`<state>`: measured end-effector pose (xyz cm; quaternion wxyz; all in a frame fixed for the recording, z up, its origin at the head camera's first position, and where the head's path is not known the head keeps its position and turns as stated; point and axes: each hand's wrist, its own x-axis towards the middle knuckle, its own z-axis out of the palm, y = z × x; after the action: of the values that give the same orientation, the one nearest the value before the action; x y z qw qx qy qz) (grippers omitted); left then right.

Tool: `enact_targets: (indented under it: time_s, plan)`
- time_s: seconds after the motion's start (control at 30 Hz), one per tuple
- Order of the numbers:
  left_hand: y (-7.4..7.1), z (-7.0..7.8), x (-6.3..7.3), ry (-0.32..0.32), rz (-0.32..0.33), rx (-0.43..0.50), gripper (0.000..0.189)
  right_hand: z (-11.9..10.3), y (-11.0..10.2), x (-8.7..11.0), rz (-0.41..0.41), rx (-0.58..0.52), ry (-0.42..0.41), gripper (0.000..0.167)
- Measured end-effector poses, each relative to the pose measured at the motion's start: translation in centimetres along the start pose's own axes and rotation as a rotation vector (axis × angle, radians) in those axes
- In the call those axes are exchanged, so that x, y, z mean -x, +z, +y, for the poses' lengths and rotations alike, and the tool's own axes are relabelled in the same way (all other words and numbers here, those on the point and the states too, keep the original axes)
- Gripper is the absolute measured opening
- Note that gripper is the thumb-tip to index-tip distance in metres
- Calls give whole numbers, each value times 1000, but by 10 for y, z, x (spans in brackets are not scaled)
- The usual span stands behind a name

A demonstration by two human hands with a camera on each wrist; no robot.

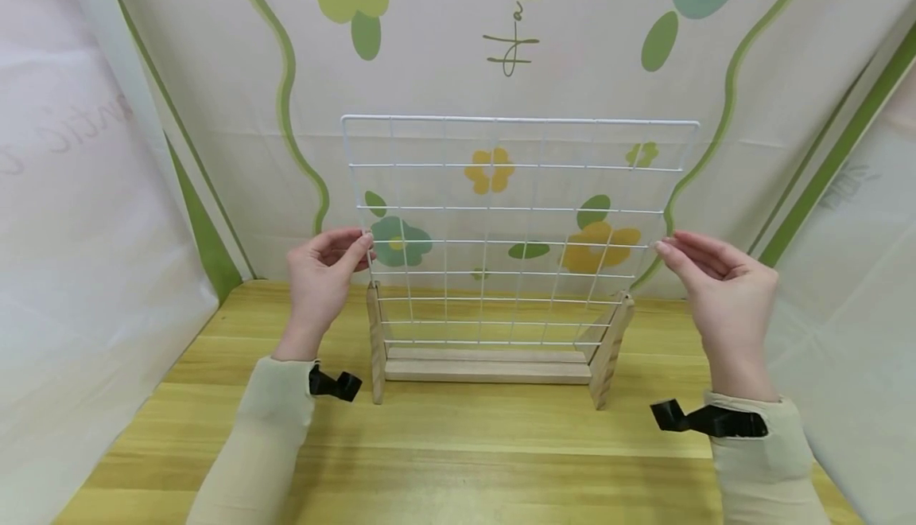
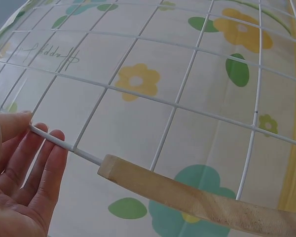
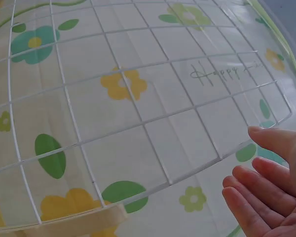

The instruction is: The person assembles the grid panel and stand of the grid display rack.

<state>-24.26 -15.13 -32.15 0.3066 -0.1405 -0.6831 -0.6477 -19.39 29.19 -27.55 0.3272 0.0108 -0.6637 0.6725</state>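
A white wire grid panel stands upright, leaning back, with its lower part between the two side pieces of a wooden stand. My left hand pinches the panel's left edge wire between thumb and fingers, just above the stand's left wooden side piece. At the opposite edge is my right hand, its thumb tip close to the edge wire. In the right wrist view, the thumb and the loosely bent fingers are spread apart with nothing between them.
The stand rests on a wood-grain table. Behind it hangs a pale cloth printed with flowers and lettering, and more cloth closes off both sides. Black straps circle both sleeved wrists.
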Motion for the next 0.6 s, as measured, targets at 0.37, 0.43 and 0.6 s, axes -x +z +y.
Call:
enact_targets:
  time_s: [0.37,0.43,0.6]
  plan:
    - [-1,-1,0,6,0,0,21,16,8,-10,-68,31,53,40]
    - [-1,-2,-1,8,0,1,21,17,9,-11,-68,19,51,40]
    - [0,-2,-1,9,2,13,20,18,10,-12,-69,17,44,39]
